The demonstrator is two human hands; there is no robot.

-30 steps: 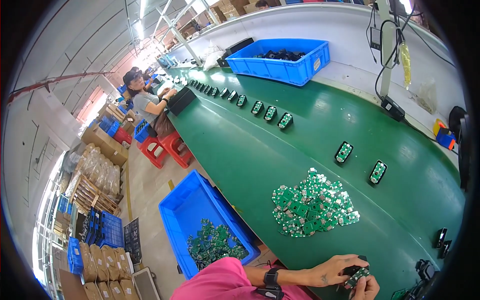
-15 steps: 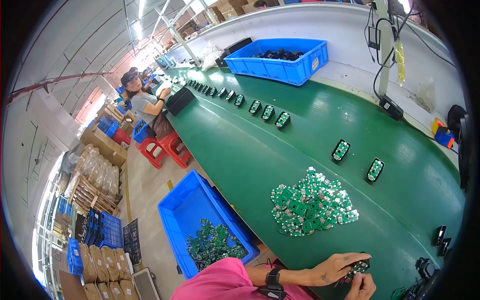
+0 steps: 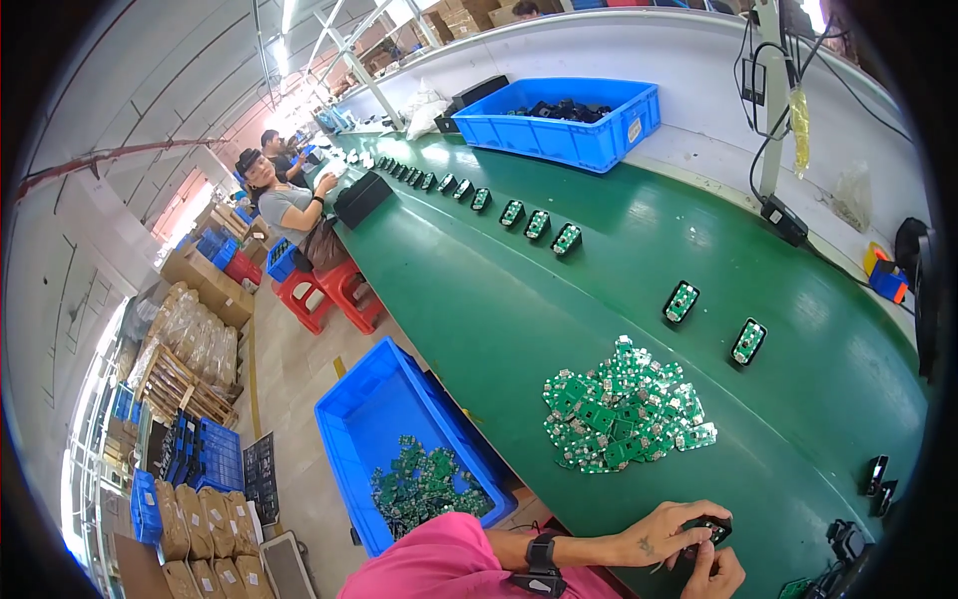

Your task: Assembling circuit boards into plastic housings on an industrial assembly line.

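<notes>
At the table's near edge, my left hand (image 3: 663, 535) grips a small black plastic housing (image 3: 712, 523) between thumb and fingers. My right hand (image 3: 715, 573) closes on the same housing from below, its thumb and fingertips pressed against it. Fingers cover much of the part, so the inside shows only partly. Just beyond my hands lies a heap of green circuit boards (image 3: 627, 411). Two black housings fitted with green boards, a left one (image 3: 682, 300) and a right one (image 3: 748, 341), stand apart behind the heap.
A row of filled housings (image 3: 538, 225) runs toward the far end, where two people sit. One blue bin (image 3: 599, 140) holds black parts; another blue bin (image 3: 344, 409), left of the table edge, holds boards. Black parts (image 3: 875, 479) and cables (image 3: 848, 539) lie at the right.
Both hands have turned the housing between them, so less of its green board shows. My right hand has shifted slightly left. A second person at the far end has become more visible.
</notes>
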